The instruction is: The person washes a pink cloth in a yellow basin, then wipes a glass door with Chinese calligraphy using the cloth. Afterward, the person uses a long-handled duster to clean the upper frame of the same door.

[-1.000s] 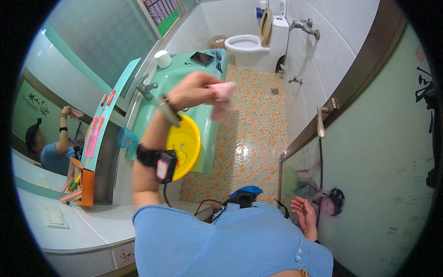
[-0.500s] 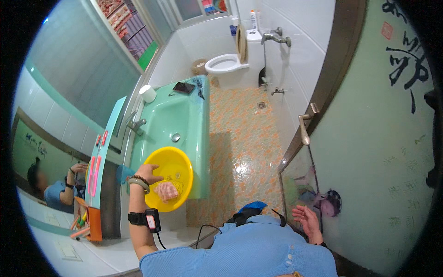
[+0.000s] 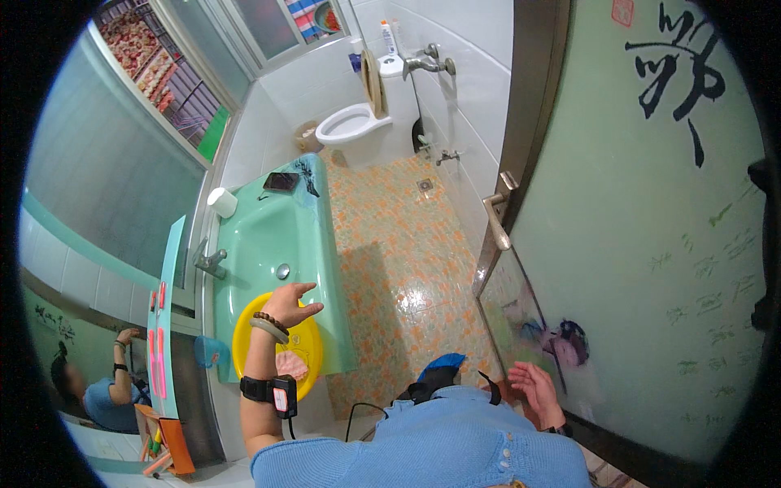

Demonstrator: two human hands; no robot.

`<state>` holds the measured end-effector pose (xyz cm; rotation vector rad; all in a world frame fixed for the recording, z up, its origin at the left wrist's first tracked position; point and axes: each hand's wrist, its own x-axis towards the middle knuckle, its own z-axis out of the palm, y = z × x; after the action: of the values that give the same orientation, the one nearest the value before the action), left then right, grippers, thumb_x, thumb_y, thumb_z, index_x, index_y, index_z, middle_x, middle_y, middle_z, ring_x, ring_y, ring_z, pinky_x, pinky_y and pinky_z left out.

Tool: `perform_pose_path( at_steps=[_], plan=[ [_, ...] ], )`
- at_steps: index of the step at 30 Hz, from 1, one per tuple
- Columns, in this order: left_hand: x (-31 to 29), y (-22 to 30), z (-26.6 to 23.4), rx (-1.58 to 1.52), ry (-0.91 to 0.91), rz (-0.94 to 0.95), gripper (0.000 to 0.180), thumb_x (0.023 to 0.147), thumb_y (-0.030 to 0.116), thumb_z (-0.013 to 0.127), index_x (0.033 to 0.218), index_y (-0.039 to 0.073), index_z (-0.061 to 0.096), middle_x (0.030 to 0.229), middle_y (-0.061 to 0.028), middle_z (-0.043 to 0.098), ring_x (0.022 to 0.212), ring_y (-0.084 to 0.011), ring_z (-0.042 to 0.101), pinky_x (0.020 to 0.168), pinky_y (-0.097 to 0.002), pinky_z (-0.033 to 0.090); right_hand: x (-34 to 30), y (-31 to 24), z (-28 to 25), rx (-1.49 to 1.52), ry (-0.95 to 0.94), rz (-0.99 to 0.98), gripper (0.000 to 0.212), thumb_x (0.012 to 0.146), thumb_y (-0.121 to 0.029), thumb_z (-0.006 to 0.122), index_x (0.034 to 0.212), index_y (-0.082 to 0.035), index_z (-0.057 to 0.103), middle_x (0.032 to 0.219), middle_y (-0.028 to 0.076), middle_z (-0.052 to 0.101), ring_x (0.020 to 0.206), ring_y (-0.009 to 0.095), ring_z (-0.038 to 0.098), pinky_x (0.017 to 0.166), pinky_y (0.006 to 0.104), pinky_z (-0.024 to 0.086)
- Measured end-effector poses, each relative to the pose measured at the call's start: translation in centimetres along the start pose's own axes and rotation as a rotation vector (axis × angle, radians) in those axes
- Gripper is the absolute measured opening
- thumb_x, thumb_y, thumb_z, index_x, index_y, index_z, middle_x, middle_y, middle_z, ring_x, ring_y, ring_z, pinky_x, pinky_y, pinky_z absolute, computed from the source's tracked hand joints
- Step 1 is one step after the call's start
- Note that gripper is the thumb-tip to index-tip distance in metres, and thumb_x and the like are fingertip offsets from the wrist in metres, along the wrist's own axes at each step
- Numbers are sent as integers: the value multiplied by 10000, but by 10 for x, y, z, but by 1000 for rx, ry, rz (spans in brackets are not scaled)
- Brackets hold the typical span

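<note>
Fingers (image 3: 306, 289) spread, left hand (image 3: 288, 306) hangs over yellow basin (image 3: 311, 348) containing pink cloth (image 3: 290, 366).

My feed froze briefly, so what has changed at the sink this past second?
The left hand let go of the pink cloth, which went down into the yellow basin; the empty hand is above its far side. The right hand stayed open and empty; the phone stayed on the sink.

Looks bright and fairly even. Glares white on the patterned floor (image 3: 415, 296), gleams along the green basin (image 3: 320, 244), dims into a soft shadow (image 3: 370, 305) left of the glare. Bends straight edges toward the rim, blackens at the corners, reads mostly sharp.
</note>
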<state>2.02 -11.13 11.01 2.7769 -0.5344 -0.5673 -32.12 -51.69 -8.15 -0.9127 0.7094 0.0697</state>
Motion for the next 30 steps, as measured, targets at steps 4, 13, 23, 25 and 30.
perform_pose_path(
  at_steps=[4,13,23,25,30],
  plan=[
    [4,6,20,-37,-32,109,588,757,369,712,1203,9,585,1165,-210,610,1085,-349,579,931,-390,464,-5,6,1,-28,-3,4,393,990,-301,456,1196,22,542,1081,152,635,954,215,631,776,305,512],
    [24,60,103,105,-319,426,631,782,425,698,1269,56,542,1140,-227,606,1041,-367,589,901,-412,474,-32,17,-8,-21,80,-2,382,996,-304,446,1202,0,550,1093,134,634,963,189,625,799,300,498],
    [52,189,197,240,-669,1095,592,833,420,642,1255,19,538,1201,-196,589,1127,-338,552,946,-407,452,-66,57,-28,9,258,-89,419,975,-368,475,1170,-12,579,1092,104,631,963,153,604,811,276,489],
    [54,213,202,245,-699,1172,567,833,404,653,1243,26,552,1204,-199,588,1131,-339,551,951,-402,451,-68,78,-40,13,316,-172,529,892,-531,537,1073,-40,611,1005,76,629,901,169,594,770,290,478],
    [57,265,221,235,-848,1298,462,839,258,678,1226,34,565,1184,-210,594,1082,-352,582,898,-405,485,-76,138,-74,60,588,-193,486,885,-519,544,986,-49,617,899,44,633,789,145,591,636,294,485]
  ],
)
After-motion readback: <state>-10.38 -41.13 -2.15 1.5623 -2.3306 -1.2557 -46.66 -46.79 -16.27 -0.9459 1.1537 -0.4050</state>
